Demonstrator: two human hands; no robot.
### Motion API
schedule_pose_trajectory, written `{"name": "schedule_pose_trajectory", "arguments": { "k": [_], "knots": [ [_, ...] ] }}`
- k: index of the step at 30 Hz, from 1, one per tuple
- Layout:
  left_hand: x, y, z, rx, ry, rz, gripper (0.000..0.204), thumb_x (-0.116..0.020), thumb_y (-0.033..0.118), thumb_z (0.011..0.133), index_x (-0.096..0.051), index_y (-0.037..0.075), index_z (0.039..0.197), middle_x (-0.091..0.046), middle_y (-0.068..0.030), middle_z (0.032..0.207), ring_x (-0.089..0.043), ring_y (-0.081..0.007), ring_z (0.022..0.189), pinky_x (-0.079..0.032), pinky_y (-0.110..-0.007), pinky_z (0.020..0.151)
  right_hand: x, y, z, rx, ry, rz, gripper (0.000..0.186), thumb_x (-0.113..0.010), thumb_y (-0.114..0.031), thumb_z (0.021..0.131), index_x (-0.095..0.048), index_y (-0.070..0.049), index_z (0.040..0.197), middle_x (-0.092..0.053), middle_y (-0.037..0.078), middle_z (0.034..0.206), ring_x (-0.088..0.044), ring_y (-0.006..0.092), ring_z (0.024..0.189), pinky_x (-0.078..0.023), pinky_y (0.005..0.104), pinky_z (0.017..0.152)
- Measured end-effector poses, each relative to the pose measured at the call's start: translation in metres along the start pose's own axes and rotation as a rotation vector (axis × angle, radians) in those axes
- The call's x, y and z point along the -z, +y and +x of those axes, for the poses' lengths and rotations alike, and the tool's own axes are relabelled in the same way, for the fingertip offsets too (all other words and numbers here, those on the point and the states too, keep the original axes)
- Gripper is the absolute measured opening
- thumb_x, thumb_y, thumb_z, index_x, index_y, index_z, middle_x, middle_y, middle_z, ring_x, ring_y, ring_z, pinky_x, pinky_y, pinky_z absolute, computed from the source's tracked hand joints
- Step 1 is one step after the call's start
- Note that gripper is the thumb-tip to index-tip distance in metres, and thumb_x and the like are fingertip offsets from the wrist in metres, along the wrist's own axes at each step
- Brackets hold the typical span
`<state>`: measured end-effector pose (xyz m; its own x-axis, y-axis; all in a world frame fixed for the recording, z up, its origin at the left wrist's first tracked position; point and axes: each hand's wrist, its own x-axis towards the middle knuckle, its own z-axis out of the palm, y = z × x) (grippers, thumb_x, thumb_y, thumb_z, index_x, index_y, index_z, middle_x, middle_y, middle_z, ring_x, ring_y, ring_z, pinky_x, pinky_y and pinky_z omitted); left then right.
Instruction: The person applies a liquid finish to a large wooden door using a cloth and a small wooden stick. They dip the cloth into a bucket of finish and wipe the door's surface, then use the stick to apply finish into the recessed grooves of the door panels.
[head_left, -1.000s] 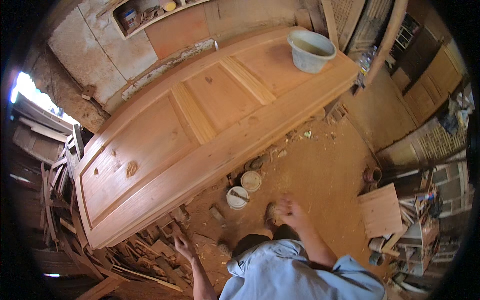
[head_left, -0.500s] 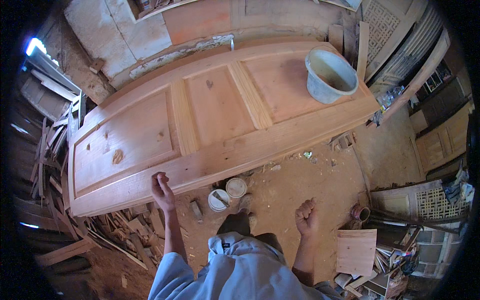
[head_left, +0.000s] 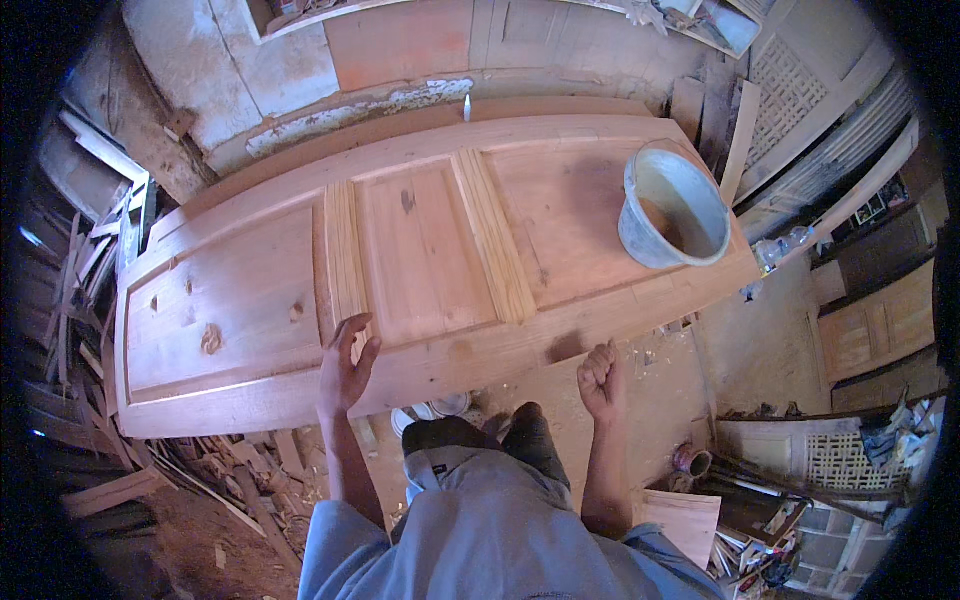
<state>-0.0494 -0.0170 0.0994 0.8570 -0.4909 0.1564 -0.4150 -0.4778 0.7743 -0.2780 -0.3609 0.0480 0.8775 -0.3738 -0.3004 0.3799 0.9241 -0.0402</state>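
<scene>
A large panelled wooden door (head_left: 420, 375) lies flat in front of me, with pale strips between its recessed panels. My left hand (head_left: 348, 368) is over the door's near edge, its fingers curved and the thumb apart, with nothing visible in it. My right hand (head_left: 601, 382) is closed in a fist just off the same edge, farther right. Whatever the fist may hold is hidden. A grey-white plastic bucket (head_left: 640, 225) stands on the door's right end, with something brownish in its bottom.
Wood offcuts (head_left: 255, 465) are heaped below the door at left. Pale tubs (head_left: 450, 404) sit on the floor by my legs. A small pale pointed object (head_left: 467, 107) stands at the door's far edge. At right are a plastic bottle (head_left: 768, 255), a rusty can (head_left: 692, 460) and a board (head_left: 685, 522).
I have come closer to the door, and the tubs are now mostly hidden. My left hand has moved right and its fingers have spread. My right fist has risen toward the door's edge.
</scene>
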Motion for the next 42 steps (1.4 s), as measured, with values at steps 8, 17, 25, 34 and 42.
{"name": "schedule_pose_trajectory", "arguments": {
  "k": [8,17,25,34,42],
  "knots": [
    [-0.014,-0.082,0.03,0.228,0.148,-0.097,0.039,-0.059,0.022,0.096,-0.05,0.005,0.13,-0.057,-0.0101,0.124,-0.055,-0.0227,0.113,-0.047,-0.037,0.091,-0.049,-0.048,0.177,0.03,0.093,-0.183,0.032,-0.044,-0.019,0.1,-0.04,-0.013,0.069,-0.029,-0.003,0.058,-0.025,0.0094,0.047,-0.026,0.0266,0.051],
    [-0.01,-0.174,0.092,0.375,0.518,0.35,0.052,-0.052,0.037,0.099,-0.042,0.004,0.137,-0.049,-0.0187,0.134,-0.048,-0.0336,0.123,-0.041,-0.047,0.099,-0.042,-0.152,0.237,-0.119,-0.035,-0.023,0.035,-0.039,-0.027,0.104,-0.042,-0.012,0.073,-0.029,-0.002,0.057,-0.026,0.0095,0.047,-0.027,0.0262,0.052],
    [-0.054,-0.19,0.125,0.479,0.536,0.707,0.055,-0.052,0.041,0.097,-0.047,-0.004,0.129,-0.053,-0.0269,0.126,-0.05,-0.0432,0.118,-0.042,-0.049,0.096,-0.04,-0.213,0.237,-0.239,-0.003,0.044,0.037,-0.034,-0.028,0.105,-0.041,-0.013,0.072,-0.028,-0.002,0.057,-0.025,0.0099,0.048,-0.028,0.0272,0.054],
    [-0.061,-0.161,0.139,0.432,0.641,0.805,0.048,-0.052,0.04,0.097,-0.055,-0.001,0.12,-0.059,-0.0236,0.118,-0.054,-0.0406,0.111,-0.044,-0.051,0.091,-0.041,-0.231,0.258,0.18,0.361,-0.456,0.032,-0.042,-0.028,0.103,-0.04,-0.015,0.074,-0.027,-0.003,0.059,-0.028,0.0091,0.049,-0.032,0.0257,0.055],
    [-0.061,-0.171,0.133,0.423,0.629,0.635,0.05,-0.05,0.037,0.099,-0.05,-0.006,0.124,-0.055,-0.0262,0.122,-0.053,-0.0407,0.114,-0.042,-0.047,0.099,-0.09,-0.225,0.32,0.15,0.316,-0.566,0.035,-0.049,-0.03,0.101,-0.037,-0.018,0.071,-0.024,-0.005,0.059,-0.023,0.0077,0.048,-0.031,0.0247,0.051]
  ]
}}
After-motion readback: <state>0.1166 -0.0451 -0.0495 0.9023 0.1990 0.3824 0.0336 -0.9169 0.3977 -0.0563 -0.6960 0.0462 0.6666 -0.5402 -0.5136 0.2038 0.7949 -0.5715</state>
